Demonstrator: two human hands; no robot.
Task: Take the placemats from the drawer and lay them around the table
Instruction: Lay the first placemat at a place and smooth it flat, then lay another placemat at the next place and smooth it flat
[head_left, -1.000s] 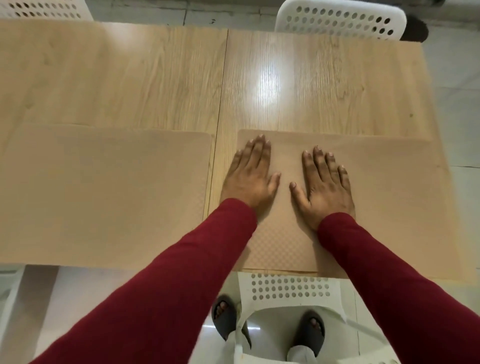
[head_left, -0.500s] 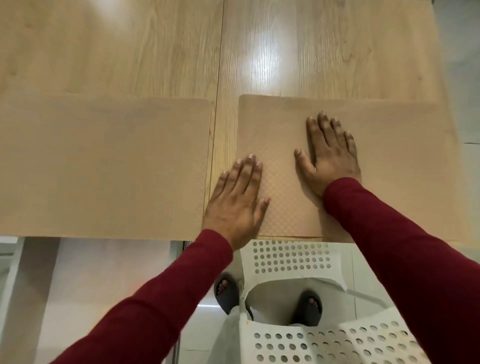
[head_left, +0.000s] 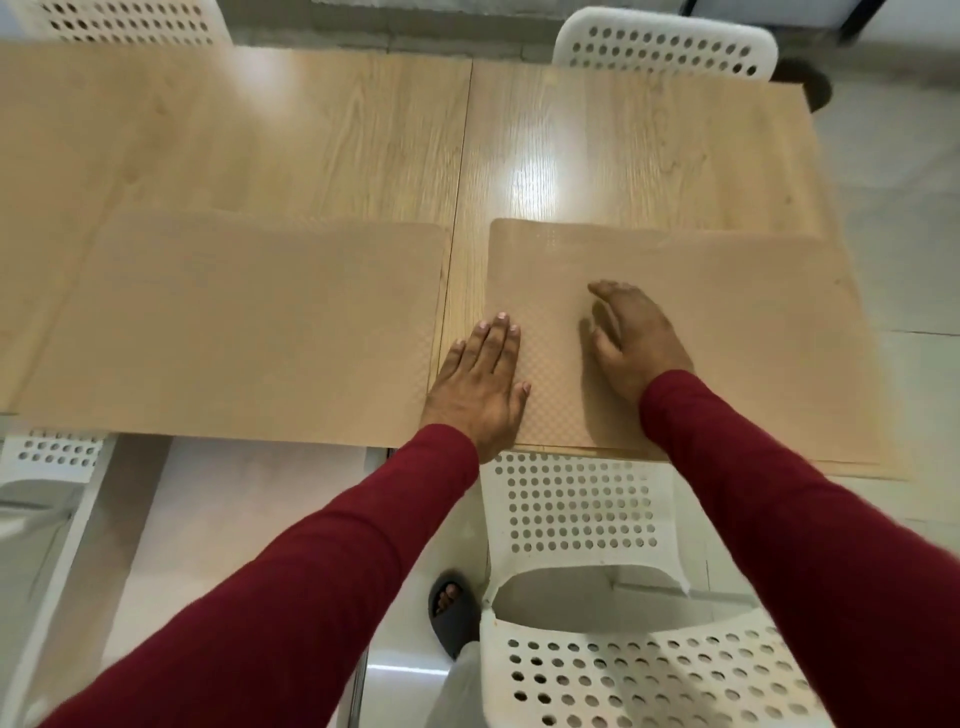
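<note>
A wooden table (head_left: 623, 145) spreads ahead of both hands. One tan placemat (head_left: 234, 327) lies flat just left of the left hand (head_left: 480, 387); another placemat (head_left: 727, 322) lies under both hands. The left hand rests flat, fingers straight, on its near left edge. The right hand (head_left: 636, 338) (blurred) has relaxed, slightly bent fingers, holding nothing.

Both arms reach forward in dark red sleeves that cover them to the wrists. The left hand (head_left: 480, 387) lies palm down with its fingers straight and close together, the thumb spread a little to the side. The right hand (head_left: 636, 338) is blurred — its back faces up and its fingers look bent downward, though how far they curl cannot be told. The two hands are apart.
</note>
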